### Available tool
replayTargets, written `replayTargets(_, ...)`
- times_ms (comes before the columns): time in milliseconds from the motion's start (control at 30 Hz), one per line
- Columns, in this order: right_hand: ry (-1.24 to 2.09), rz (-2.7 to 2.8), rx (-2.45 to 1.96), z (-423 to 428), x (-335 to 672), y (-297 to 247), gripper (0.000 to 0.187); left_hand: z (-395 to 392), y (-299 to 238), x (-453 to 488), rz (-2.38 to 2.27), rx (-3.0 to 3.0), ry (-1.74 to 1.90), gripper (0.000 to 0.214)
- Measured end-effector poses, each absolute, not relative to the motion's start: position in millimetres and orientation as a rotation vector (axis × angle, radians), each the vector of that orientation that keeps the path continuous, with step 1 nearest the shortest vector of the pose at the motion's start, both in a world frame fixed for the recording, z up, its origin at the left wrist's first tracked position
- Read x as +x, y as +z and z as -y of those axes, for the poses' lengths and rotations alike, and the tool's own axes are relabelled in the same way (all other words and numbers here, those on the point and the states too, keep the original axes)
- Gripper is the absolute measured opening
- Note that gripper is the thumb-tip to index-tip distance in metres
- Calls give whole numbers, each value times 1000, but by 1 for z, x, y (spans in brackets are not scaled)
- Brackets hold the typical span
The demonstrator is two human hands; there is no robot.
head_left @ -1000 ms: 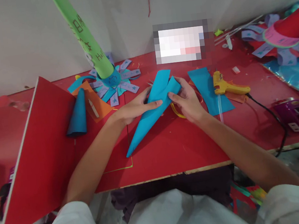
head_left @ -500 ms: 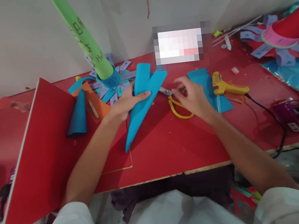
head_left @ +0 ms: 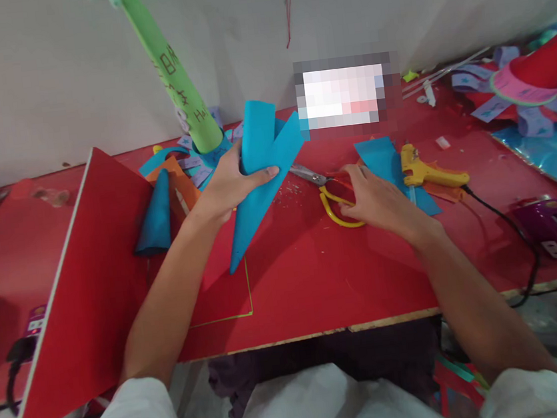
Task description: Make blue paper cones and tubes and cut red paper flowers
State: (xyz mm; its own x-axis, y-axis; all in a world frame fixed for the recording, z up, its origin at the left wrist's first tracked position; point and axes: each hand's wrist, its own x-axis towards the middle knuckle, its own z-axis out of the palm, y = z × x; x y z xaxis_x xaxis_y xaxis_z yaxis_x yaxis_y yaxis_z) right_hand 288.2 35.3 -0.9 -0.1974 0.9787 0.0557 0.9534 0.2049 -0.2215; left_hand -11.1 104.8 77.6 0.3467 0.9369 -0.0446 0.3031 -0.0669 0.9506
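Note:
A rolled blue paper cone, point down and with an uneven, flaring top, is held up in my left hand. My left thumb presses across its front while the fingers go behind it. To the right, my right hand has its fingers closed around a handle of the scissors, which lie on the red table with yellow outer grips. The blades point left toward the cone. A second blue paper cone stands to the left of my left forearm, near orange paper.
A red board leans upright at left. Behind my left hand rises a green paper tube. Blue paper lies beneath a yellow glue gun, its cord trailing right to a purple power strip. A red-and-pink paper craft occupies the far right.
My right hand has come down from above the scissors and taken hold of their handle. The cone stays in my left hand, slightly shifted. The whole view has tilted a little upward.

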Motion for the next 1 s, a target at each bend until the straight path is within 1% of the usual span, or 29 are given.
replayTargets(100,99,2284,-1863,-34,286,-3,61,-107,80,-15,-1163,1625,818,77)
replayTargets(200,-28,2301,-1848,-31,282,-2,47,-108,84,-20,-1183,1657,837,73)
replayTargets(267,-30,2247,-1891,-30,279,-1,37,-108,89,-24,-1180,1676,832,71)
replayTargets(333,33,2141,-1959,-32,277,0,33,-108,96,-29,-1182,1701,827,70)
replayTargets(400,162,2034,-1991,-35,276,1,38,-106,104,-34,-1203,1734,837,71)
replayTargets(500,377,1904,-1918,-39,275,3,57,-104,115,-40,-1222,1758,895,70)
replayTargets(567,460,1845,-1836,-40,274,4,68,-102,120,-44,-1202,1756,949,67)
replayTargets(633,557,1818,-1758,-39,273,5,73,-102,122,-46,-1176,1746,989,64)
replayTargets(800,892,1777,-1562,-39,273,4,72,-105,120,-50,-1194,1717,1003,65)
replayTargets(900,974,1843,-1511,-38,271,6,68,-105,119,-49,-1224,1717,985,67)
replayTargets(1000,1034,1904,-1551,-34,266,12,66,-104,121,-49,-1244,1697,993,65)
